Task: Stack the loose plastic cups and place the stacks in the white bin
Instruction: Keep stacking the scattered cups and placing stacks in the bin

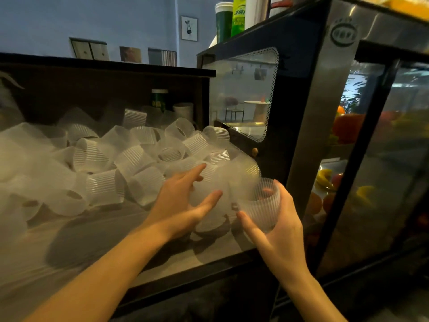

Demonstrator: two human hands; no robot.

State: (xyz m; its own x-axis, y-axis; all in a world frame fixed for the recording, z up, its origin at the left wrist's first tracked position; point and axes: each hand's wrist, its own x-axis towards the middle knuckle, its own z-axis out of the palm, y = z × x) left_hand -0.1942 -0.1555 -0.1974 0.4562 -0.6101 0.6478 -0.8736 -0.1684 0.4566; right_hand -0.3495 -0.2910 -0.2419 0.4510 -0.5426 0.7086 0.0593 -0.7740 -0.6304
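- right hand [276, 228] nearest, fingers curled round a ribbed cup [263, 205] at the surface's right edge;
- left hand [183, 203] beside it, fingers spread, touching a frosted cup [209, 194];
- loose cups [120, 159] heaped across the surface [92, 242]

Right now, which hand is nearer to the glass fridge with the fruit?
Right. The right hand, holding a ribbed cup, is just beside the fridge; the left hand reaches into the cup pile, farther away.

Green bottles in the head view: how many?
3: a dark green bottle and a bright green bottle on top of the display fridge, one green bottle behind the cup pile. Others may be hidden.
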